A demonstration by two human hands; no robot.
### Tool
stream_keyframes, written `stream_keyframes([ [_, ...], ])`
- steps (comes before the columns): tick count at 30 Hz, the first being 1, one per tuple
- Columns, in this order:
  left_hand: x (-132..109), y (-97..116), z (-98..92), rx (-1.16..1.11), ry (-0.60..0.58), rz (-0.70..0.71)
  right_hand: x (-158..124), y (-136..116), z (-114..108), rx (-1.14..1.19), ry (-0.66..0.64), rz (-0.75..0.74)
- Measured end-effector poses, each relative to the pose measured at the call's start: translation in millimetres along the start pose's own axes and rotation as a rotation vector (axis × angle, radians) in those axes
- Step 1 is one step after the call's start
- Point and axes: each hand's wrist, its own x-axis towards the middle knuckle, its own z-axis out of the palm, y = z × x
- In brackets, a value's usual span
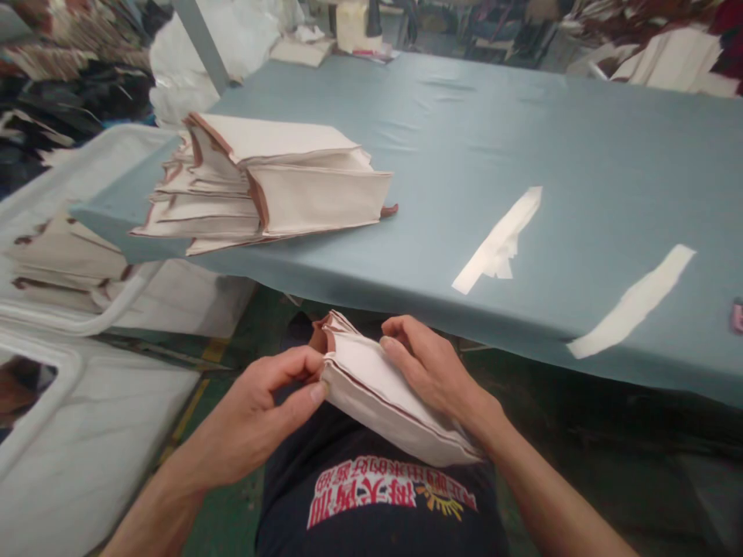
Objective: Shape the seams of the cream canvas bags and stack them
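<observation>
A cream fabric bag piece (pixel 383 387) with brown-trimmed edges lies slanted across my lap, over a dark apron with printed lettering. My left hand (pixel 284 402) pinches its left corner between thumb and fingers. Along its upper right side rests my right hand (pixel 433 367), fingers bent over the cloth; the fingertips are partly hidden behind the fold. Beyond, at the table's left end, several similar cream bag pieces (pixel 325 201) with brown edging are stacked in a loose pile.
The blue-covered table (pixel 441 155) stretches ahead, its front edge just past my hands. Two torn white strips, a nearer one (pixel 632 302) and a farther one (pixel 499 240), lie on it. At left, white plastic bins (pixel 156 302) hold more cream pieces (pixel 66 259).
</observation>
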Motion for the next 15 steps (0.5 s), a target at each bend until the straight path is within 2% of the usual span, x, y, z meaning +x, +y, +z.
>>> stream_keyframes([
  [2, 0, 3, 1.4, 0.066, 0.006, 0.016, -5, -12, 0, -0.011, 0.068, -0.06],
  [3, -1, 4, 1.3, 0.102, 0.017, 0.022, -7, -18, 0, 0.019, 0.06, -0.098],
  [6, -2, 8, 1.1, 0.168, 0.058, 0.042, -11, -36, 1, 0.199, -0.089, -0.163],
  [11, -2, 14, 8.1, 0.077, 0.097, -0.008, -11, -45, 16, 0.378, -0.294, -0.043],
  [15, -5, 13, 12.0, 0.027, 0.117, -0.106, -10, -44, 26, 0.483, -0.383, 0.03],
])
